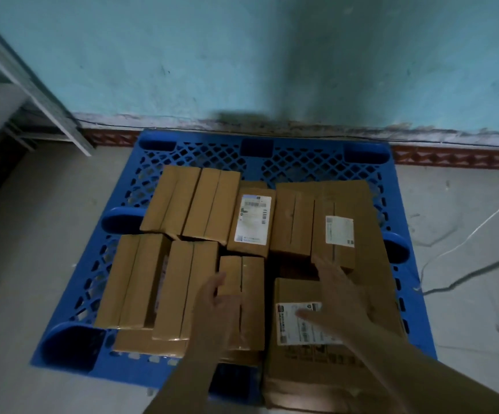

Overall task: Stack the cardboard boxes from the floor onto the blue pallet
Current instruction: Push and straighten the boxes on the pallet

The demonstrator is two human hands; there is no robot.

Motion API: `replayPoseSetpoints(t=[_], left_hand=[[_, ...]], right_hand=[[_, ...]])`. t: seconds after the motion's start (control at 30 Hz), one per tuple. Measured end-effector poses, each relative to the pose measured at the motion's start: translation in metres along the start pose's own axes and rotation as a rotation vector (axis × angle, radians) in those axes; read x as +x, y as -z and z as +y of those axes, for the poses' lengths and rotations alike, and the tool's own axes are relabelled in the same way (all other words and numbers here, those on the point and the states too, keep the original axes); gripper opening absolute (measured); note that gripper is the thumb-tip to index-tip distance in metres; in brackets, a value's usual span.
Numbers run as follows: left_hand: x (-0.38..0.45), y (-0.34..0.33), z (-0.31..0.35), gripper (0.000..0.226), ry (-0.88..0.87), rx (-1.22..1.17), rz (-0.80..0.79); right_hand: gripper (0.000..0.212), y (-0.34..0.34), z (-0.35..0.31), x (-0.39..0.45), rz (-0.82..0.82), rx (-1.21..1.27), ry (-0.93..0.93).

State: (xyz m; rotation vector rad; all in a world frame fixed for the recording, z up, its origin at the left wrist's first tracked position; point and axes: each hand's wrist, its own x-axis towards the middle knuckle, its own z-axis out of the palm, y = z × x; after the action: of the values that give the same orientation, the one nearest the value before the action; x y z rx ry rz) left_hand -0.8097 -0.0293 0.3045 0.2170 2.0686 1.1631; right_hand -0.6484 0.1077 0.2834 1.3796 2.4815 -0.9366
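A pale concrete floor [33, 234] meets a turquoise wall [242, 55] with a scuffed, reddish patterned skirting [451, 158], and a blue pallet [212, 150] lies flat on the floor just in front of that wall.

Both hands reach in over the near half of the pallet. The left hand [216, 306] lies with its fingers loosely spread against the left side and top of a narrow box [249, 294] near the middle of the pallet's near edge; it touches the box but is not closed around it. The right hand [336, 297] is flat and open, fingers splayed, over the far end of a large labelled box [302, 369] at the pallet's near right corner, with the thumb across its white label [290, 324]; I cannot tell whether the palm presses on the cardboard.

Around them the pallet carries more cardboard boxes [182, 201] packed side by side in rough rows. Two stand left of the narrow box, on a flatter one. Beyond them lie two plain boxes, a box with a shipping label [252, 218] at the pallet's centre, and two more to its right, the outer one also labelled.

Off the pallet's right side, thin cables [466, 243] trail over the floor. Off its far left corner stands a grey metal frame [48, 97].
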Motion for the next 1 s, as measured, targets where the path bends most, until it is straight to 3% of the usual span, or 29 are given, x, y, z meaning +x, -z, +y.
replayPoseSetpoints(t=[0.07,0.17,0.33,0.47,0.57,0.63,0.73,0.83,1.0], left_hand=[[0.027,0.036,0.022,0.052,-0.148,0.081,0.096],[0.07,0.087,0.045,0.058,-0.211,0.169,0.192],[0.12,0.151,0.031,0.077,-0.048,0.476,0.322],[0.146,0.18,-0.001,0.096,0.121,0.544,0.221],[0.158,0.181,-0.025,0.108,0.175,0.324,0.053],[0.16,0.176,-0.038,0.109,0.075,0.266,-0.068],[0.159,0.165,-0.05,0.105,-0.087,0.499,-0.193],[0.156,0.158,-0.05,0.075,-0.251,0.759,-0.194],[0.152,0.152,-0.049,0.084,-0.239,0.679,-0.205]], right_hand=[[0.112,0.005,-0.041,0.022,0.023,0.054,0.084],[0.109,-0.001,-0.1,0.052,0.014,0.044,0.212],[0.106,-0.045,-0.188,0.075,-0.1,-0.063,0.265],[0.111,-0.086,-0.23,0.083,-0.224,-0.102,0.232],[0.117,-0.102,-0.23,0.091,-0.282,-0.203,0.102],[0.122,-0.104,-0.218,0.093,-0.315,-0.277,0.015],[0.126,-0.104,-0.198,0.089,-0.302,-0.345,-0.028],[0.127,-0.107,-0.186,0.083,-0.275,-0.307,-0.05],[0.125,-0.111,-0.169,0.075,-0.224,-0.283,-0.049]])
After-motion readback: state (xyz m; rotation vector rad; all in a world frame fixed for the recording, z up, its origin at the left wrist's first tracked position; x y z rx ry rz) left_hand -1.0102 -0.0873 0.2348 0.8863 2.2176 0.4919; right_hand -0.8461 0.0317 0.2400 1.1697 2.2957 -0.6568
